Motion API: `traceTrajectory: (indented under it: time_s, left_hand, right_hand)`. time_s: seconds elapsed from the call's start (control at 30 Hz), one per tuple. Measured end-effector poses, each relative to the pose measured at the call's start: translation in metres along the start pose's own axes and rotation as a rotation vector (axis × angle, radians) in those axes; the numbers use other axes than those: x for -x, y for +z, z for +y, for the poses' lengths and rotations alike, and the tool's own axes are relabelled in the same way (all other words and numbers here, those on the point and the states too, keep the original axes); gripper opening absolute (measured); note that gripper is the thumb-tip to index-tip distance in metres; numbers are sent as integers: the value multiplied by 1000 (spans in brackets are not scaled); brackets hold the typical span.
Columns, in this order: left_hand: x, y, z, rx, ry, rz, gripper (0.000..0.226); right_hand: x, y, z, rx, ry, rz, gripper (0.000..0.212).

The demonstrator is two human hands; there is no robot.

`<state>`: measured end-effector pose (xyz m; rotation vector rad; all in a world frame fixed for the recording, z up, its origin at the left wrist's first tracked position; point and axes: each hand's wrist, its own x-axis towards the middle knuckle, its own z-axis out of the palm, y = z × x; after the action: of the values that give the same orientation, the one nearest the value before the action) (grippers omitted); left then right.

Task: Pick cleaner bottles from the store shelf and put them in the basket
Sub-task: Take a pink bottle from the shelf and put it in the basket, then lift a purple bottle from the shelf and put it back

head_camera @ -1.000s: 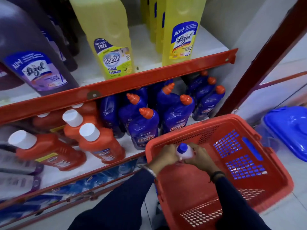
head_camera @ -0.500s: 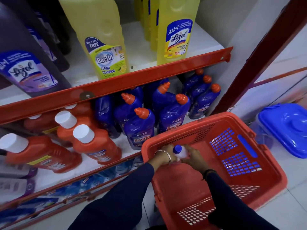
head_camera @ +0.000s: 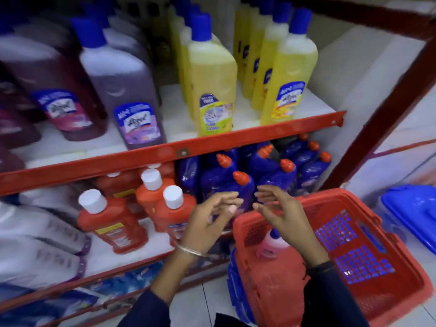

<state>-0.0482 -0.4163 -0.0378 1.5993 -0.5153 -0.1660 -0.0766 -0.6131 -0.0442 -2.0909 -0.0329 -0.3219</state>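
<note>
A red plastic basket (head_camera: 368, 300) sits on the floor at lower right. Inside it, by the left wall, stands a pink cleaner bottle with a blue cap (head_camera: 271, 244). My left hand (head_camera: 207, 223) and my right hand (head_camera: 285, 215) hover just above the basket's near-left corner, both empty with fingers spread, in front of the blue bottles with orange caps (head_camera: 238, 185) on the lower shelf. Orange bottles with white caps (head_camera: 113, 223) stand left of those. Yellow bottles (head_camera: 212, 76) and purple bottles (head_camera: 120, 81) fill the upper shelf.
Red shelf rails (head_camera: 165, 154) edge each level, and a dark red upright post (head_camera: 387, 114) stands at the right. A blue plastic lid (head_camera: 412, 213) lies on the floor beyond the basket. White packets (head_camera: 42, 241) lie at lower left.
Both hands let go of the pink bottle, which now stands in the basket, and rose toward the shelf. The view tilted up, showing more of the upper shelf.
</note>
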Motion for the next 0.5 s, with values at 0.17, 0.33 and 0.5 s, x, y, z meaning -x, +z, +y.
traceTrajectory:
  time_s: [0.17,0.33,0.5]
  left_hand:
    - [15,-80,63,-98,161,175,35]
    - [17,-159,82,-419,358,520,26]
    - [-1,-223,45,-985,332,645,42]
  right_hand:
    - [-29,37,-91,-184,-236,116,27]
    - [-61,93,-156,-282,-434,244,25]
    - [-100,153,-187,-149,-386,392,68]
